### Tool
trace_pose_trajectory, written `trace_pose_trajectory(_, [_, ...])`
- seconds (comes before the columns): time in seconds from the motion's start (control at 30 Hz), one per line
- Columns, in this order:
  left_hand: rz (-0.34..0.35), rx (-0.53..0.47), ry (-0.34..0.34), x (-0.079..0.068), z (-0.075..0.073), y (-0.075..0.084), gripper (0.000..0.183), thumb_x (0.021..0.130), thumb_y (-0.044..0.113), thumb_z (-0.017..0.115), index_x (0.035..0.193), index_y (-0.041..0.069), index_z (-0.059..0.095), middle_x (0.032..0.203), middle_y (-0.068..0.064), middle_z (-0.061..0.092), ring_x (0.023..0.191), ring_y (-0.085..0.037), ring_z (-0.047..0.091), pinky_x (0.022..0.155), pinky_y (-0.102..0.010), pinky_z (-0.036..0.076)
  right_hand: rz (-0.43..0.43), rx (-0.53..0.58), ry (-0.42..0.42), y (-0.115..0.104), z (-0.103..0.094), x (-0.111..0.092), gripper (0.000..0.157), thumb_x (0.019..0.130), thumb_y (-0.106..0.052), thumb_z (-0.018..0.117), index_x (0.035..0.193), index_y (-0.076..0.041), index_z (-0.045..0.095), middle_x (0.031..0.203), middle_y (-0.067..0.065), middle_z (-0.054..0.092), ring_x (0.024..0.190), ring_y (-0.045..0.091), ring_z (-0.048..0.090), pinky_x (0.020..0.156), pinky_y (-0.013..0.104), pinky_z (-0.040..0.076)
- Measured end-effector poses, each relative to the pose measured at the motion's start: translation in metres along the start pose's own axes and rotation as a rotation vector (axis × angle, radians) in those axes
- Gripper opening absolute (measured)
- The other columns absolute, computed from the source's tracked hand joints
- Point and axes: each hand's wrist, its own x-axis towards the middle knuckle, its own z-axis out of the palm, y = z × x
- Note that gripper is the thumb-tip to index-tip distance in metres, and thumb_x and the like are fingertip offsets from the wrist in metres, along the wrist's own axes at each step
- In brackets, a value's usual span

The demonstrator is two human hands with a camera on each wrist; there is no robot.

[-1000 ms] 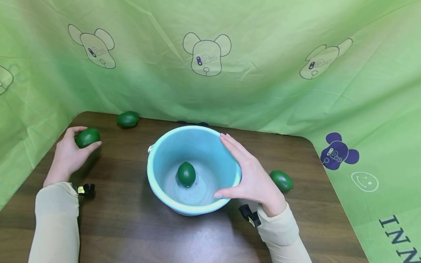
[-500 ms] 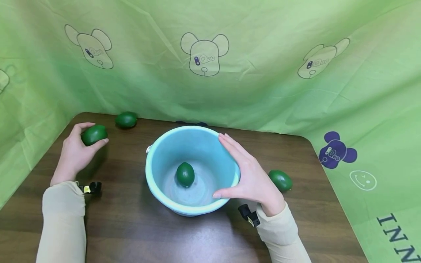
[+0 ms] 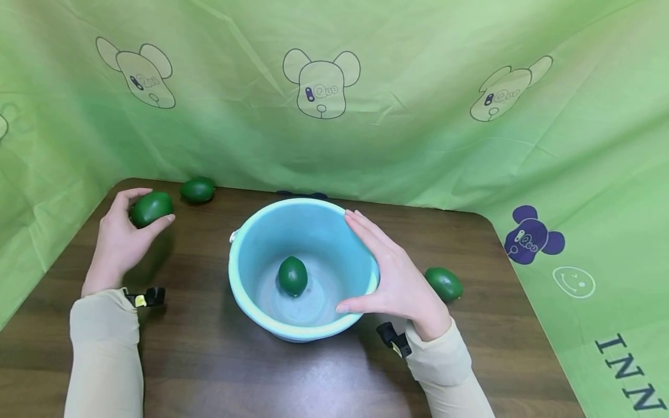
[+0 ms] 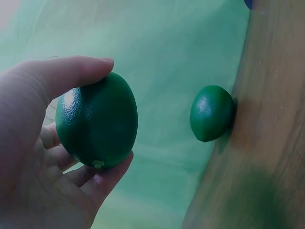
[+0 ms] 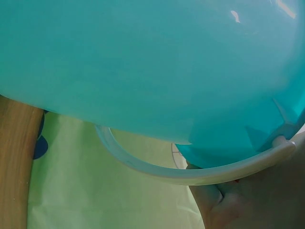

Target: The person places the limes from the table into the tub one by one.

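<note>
My left hand [image 3: 121,239] holds a green lime [image 3: 152,209] between thumb and fingers, above the table's far left part. In the left wrist view the thumb lies across the top of this lime [image 4: 97,121], with the fingers behind and under it. My right hand [image 3: 399,278] grips the right side of a light blue bucket [image 3: 303,333], fingertips and thumb spread along its rim. One lime [image 3: 292,276] lies on the bucket's bottom. The right wrist view is mostly filled by the bucket's outer wall [image 5: 119,62], with its pale handle [image 5: 190,176] hanging below.
Another lime [image 3: 197,190] lies at the table's back edge, just beyond the left hand. One more lime [image 3: 443,284] sits to the right, partly behind the right hand. A green printed cloth [image 3: 397,133] hangs behind and beside the brown wooden table [image 3: 209,371].
My left hand has moved right and slightly away from me with the lime, closer to the one at the back edge. The right hand stays on the bucket; the view has shifted slightly.
</note>
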Motion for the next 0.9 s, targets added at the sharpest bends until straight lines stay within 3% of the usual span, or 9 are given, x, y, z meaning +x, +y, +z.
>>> trace_pose_trajectory(0.23, [0.01, 0.0, 0.009, -0.001, -0.002, 0.005, 0.068, 0.093, 0.033, 0.075, 0.149, 0.01, 0.043, 0.136, -0.021, 0.052, 0.113, -0.04, 0.052, 0.083, -0.043, 0.039, 0.001, 0.004, -0.002, -0.001, 0.0, 0.001, 0.126, 0.061, -0.066, 0.09, 0.162, -0.017, 0.031, 0.165, -0.001, 0.027, 0.151, 0.019, 0.023, 0.11, 0.053, 0.037])
trace_pose_trajectory(0.43, [0.027, -0.002, 0.021, -0.002, -0.002, 0.01, 0.068, 0.092, 0.034, 0.077, 0.148, 0.014, 0.045, 0.133, -0.016, 0.054, 0.107, -0.029, 0.051, 0.079, -0.035, 0.039, 0.006, -0.002, 0.0, -0.002, -0.001, 0.001, 0.127, 0.061, -0.068, 0.089, 0.161, -0.016, 0.032, 0.165, -0.001, 0.027, 0.151, 0.019, 0.024, 0.111, 0.052, 0.037])
trace_pose_trajectory(0.9, [0.085, -0.01, 0.07, -0.005, -0.001, 0.02, 0.065, 0.089, 0.029, 0.081, 0.145, 0.017, 0.051, 0.129, -0.009, 0.058, 0.098, -0.018, 0.049, 0.077, -0.029, 0.038, 0.004, -0.001, 0.002, -0.003, -0.002, 0.002, 0.126, 0.062, -0.069, 0.088, 0.161, -0.015, 0.032, 0.165, 0.0, 0.028, 0.151, 0.019, 0.024, 0.111, 0.052, 0.037])
